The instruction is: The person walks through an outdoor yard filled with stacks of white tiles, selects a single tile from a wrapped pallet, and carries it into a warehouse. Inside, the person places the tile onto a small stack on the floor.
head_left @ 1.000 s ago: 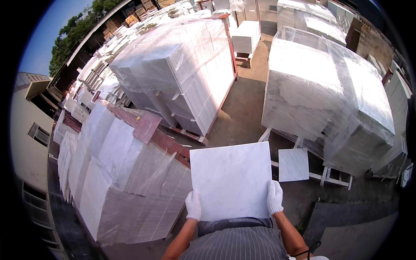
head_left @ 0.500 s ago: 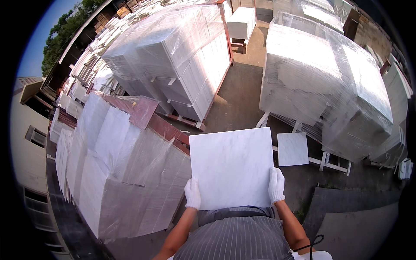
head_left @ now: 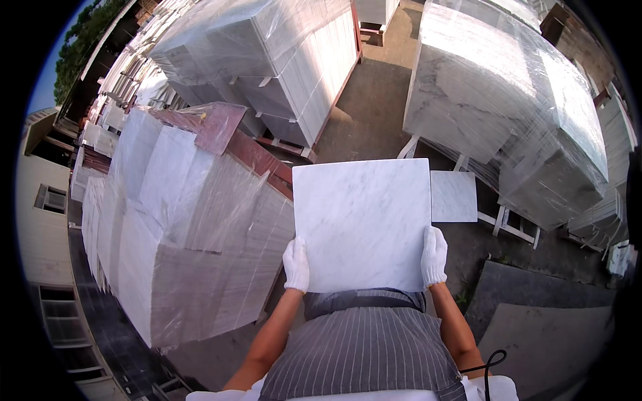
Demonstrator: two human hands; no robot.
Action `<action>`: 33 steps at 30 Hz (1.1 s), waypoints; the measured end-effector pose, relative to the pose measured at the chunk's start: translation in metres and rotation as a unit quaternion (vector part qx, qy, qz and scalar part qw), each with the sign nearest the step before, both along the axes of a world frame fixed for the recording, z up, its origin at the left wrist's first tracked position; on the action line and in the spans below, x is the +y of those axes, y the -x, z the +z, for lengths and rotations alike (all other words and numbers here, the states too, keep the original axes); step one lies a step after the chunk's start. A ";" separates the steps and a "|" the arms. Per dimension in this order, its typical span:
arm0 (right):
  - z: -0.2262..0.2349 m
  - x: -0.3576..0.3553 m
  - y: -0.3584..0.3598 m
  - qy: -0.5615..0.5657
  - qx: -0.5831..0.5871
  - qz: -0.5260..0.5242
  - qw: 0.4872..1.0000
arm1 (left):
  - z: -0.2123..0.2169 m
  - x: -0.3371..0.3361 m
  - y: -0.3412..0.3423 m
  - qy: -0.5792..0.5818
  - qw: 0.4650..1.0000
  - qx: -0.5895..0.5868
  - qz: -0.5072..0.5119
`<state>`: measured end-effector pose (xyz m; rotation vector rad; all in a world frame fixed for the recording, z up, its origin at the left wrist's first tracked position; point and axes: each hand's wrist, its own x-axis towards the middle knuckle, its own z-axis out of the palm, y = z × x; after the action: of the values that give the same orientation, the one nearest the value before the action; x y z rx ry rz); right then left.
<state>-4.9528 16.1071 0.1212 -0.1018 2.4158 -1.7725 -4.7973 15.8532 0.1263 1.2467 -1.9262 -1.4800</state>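
A square white stone slab point(head_left: 361, 224) with faint grey veining is held in front of my waist, its face turned up toward me. My left hand point(head_left: 296, 264), in a white knit glove, grips its left edge near the lower corner. On the opposite edge my right hand point(head_left: 435, 255), gloved the same way, is closed round the slab. The fingers underneath are hidden by the stone. Just past the slab's right edge, a smaller white stone tile point(head_left: 454, 196) lies near a white frame, with a narrow part of it possibly covered.
Close on my left stands a plastic-wrapped stack of stone slabs point(head_left: 200, 260). Another wrapped stack point(head_left: 267, 67) is ahead on a red frame, and a third wrapped stack point(head_left: 481, 100) stands right, above a white metal frame point(head_left: 508, 227). Dark flat sheets point(head_left: 535, 294) lie at lower right.
The slab and both hands sit higher in the picture, as do the surrounding stacks, so the view has tipped downward. The slab now reaches the small tile's left edge. Both hands keep their hold.
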 end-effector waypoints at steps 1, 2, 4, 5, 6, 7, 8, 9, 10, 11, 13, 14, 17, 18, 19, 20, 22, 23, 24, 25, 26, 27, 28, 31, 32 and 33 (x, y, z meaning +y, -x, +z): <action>0.000 -0.001 -0.001 -0.002 -0.001 0.000 1.000 | -0.001 -0.001 -0.001 -0.001 1.000 0.004 0.002; 0.000 -0.002 -0.001 -0.004 -0.002 0.000 1.000 | -0.002 -0.001 -0.002 -0.002 1.000 0.008 0.003; 0.000 -0.004 -0.001 -0.007 -0.004 0.001 1.000 | -0.002 -0.002 -0.004 -0.008 1.000 0.004 0.007; -0.001 -0.006 -0.001 -0.009 -0.004 0.002 1.000 | -0.002 -0.003 -0.005 -0.012 1.000 0.003 0.009; -0.001 -0.007 -0.001 -0.010 -0.004 0.004 1.000 | -0.002 -0.004 -0.007 -0.014 1.000 -0.001 0.011; -0.001 -0.008 0.000 -0.013 -0.011 0.007 1.000 | -0.003 -0.004 -0.008 -0.016 1.000 -0.005 0.014; -0.001 -0.009 0.001 -0.017 -0.019 0.010 1.000 | -0.004 -0.005 -0.009 -0.019 1.000 -0.010 0.017; -0.001 -0.011 0.002 -0.020 -0.025 0.014 0.999 | -0.005 -0.005 -0.010 -0.018 0.999 -0.007 0.025; -0.002 -0.012 0.003 -0.018 -0.024 0.018 0.999 | -0.007 -0.005 -0.010 -0.018 0.999 -0.004 0.033; -0.003 -0.013 0.005 -0.015 -0.023 0.023 0.999 | -0.008 -0.005 -0.011 -0.018 0.999 -0.001 0.041; -0.006 -0.016 0.008 -0.006 -0.021 0.032 0.999 | -0.007 -0.004 -0.013 -0.009 0.999 -0.016 0.045; -0.009 -0.017 0.011 -0.002 -0.021 0.035 0.999 | -0.007 -0.003 -0.014 -0.004 0.999 -0.024 0.047; -0.003 -0.024 0.017 -0.004 -0.040 0.057 0.998 | -0.009 -0.002 -0.020 -0.015 0.997 -0.035 0.067; -0.001 -0.025 0.019 -0.006 -0.050 0.064 0.997 | -0.010 0.000 -0.021 -0.016 0.996 -0.037 0.073; -0.002 -0.027 0.021 -0.001 -0.058 0.067 0.996 | -0.012 0.001 -0.022 -0.018 0.996 -0.038 0.080; -0.004 -0.028 0.024 0.003 -0.065 0.071 0.995 | -0.013 0.002 -0.023 -0.019 0.995 -0.040 0.087; -0.005 -0.032 0.029 -0.002 -0.079 0.089 0.993 | -0.013 0.006 -0.024 -0.020 0.994 -0.041 0.104; -0.002 -0.034 0.031 -0.011 -0.087 0.103 0.991 | -0.012 0.008 -0.024 -0.021 0.992 -0.043 0.114; 0.000 -0.035 0.034 -0.020 -0.093 0.120 0.988 | -0.012 0.011 -0.026 -0.024 0.990 -0.054 0.125; 0.000 -0.036 0.036 -0.039 -0.103 0.135 0.985 | -0.012 0.014 -0.028 -0.028 0.988 -0.065 0.137; 0.000 -0.036 0.039 -0.058 -0.113 0.152 0.980 | -0.011 0.018 -0.030 -0.033 0.985 -0.077 0.151; -0.001 -0.036 0.039 -0.077 -0.122 0.172 0.974 | -0.008 0.024 -0.034 -0.036 0.982 -0.090 0.162; -0.002 -0.037 0.038 -0.078 -0.125 0.188 0.971 | -0.004 0.029 -0.038 -0.039 0.979 -0.103 0.174; -0.015 -0.037 0.031 -0.076 -0.130 0.241 0.959 | 0.008 0.047 -0.054 -0.051 0.967 -0.130 0.212; -0.024 -0.035 0.028 -0.076 -0.132 0.262 0.953 | 0.010 0.054 -0.061 -0.054 0.963 -0.137 0.225; -0.031 -0.036 0.024 -0.074 -0.135 0.281 0.947 | 0.010 0.059 -0.071 -0.051 0.961 -0.138 0.236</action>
<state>-4.9765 16.0708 0.0900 -0.4492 2.0403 -1.2549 -4.7266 15.9127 0.1358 1.8866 -1.5591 -1.2145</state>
